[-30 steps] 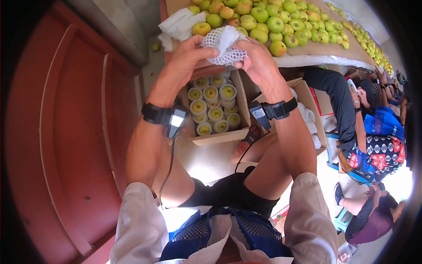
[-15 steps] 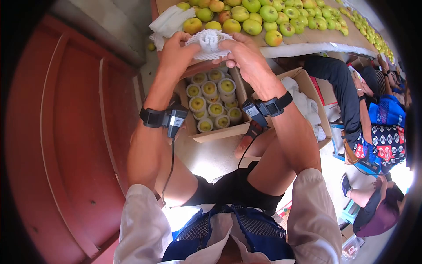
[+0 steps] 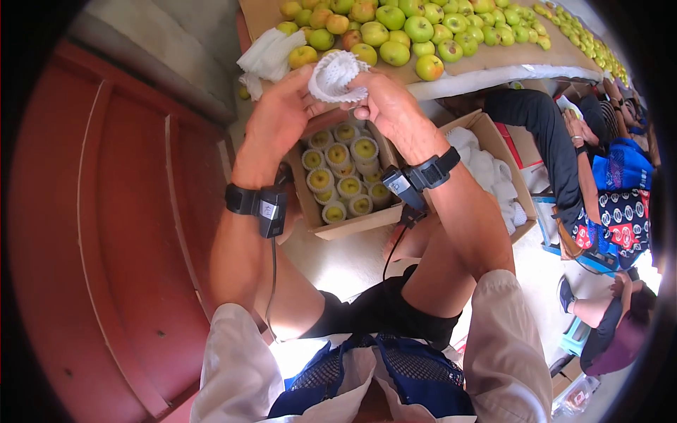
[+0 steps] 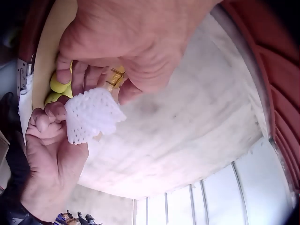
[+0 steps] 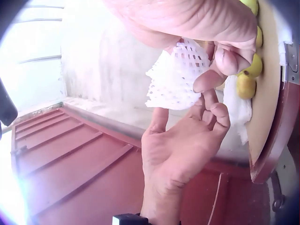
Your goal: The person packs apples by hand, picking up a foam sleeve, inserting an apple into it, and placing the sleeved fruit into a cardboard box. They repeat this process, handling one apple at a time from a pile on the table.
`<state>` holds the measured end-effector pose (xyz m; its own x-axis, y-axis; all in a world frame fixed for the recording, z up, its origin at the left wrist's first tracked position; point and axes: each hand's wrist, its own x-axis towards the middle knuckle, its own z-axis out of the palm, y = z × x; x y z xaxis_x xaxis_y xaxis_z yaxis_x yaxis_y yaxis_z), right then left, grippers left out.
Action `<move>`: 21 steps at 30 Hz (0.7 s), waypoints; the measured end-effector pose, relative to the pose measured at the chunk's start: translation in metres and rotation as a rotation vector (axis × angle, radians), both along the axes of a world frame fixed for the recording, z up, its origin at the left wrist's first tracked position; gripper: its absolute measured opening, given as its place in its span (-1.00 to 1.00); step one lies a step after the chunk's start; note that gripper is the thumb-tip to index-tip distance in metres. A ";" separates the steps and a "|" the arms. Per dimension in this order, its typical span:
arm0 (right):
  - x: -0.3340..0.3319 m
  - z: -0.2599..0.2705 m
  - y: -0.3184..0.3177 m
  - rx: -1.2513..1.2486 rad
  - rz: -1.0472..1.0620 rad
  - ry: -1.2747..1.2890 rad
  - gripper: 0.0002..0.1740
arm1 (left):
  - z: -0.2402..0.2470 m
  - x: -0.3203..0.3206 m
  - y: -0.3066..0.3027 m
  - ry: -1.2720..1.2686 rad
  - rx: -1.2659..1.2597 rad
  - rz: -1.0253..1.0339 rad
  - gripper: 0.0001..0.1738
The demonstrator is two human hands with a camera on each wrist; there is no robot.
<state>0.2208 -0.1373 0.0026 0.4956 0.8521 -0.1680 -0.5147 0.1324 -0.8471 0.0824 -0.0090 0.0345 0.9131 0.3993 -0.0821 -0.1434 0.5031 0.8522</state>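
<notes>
Now that the white foam net has rounded from a bunched shape into an open cup between my hands, its hollow looks, I judge, accessible. My left hand and right hand pinch its opposite sides; loose apples lie just beyond my grip, sleeved apples below.

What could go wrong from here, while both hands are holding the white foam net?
The foam net looks thin and full of holes, so it might tear if the left hand and right hand pull too hard. Also, one apple lies close to the table's edge beside the right hand; a bump could perhaps roll it off.
</notes>
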 end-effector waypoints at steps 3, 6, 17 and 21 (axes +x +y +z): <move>0.001 -0.002 0.005 -0.021 0.001 -0.068 -0.72 | -0.011 0.003 0.006 -0.041 -0.012 0.039 -0.50; -0.009 0.010 0.002 0.003 0.018 -0.071 -0.71 | -0.012 0.008 0.008 -0.166 -0.056 0.058 -0.52; -0.001 0.008 0.002 0.205 0.391 0.189 -0.41 | -0.008 -0.007 0.019 -0.187 -0.174 0.049 -0.58; -0.001 0.005 0.007 0.240 0.304 0.216 -0.58 | -0.008 -0.008 0.018 -0.188 -0.118 -0.023 -0.58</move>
<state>0.2197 -0.1307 0.0072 0.1913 0.9813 -0.0196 -0.7225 0.1273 -0.6796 0.0741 0.0091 0.0260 0.9254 0.3763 0.0460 -0.2821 0.6026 0.7465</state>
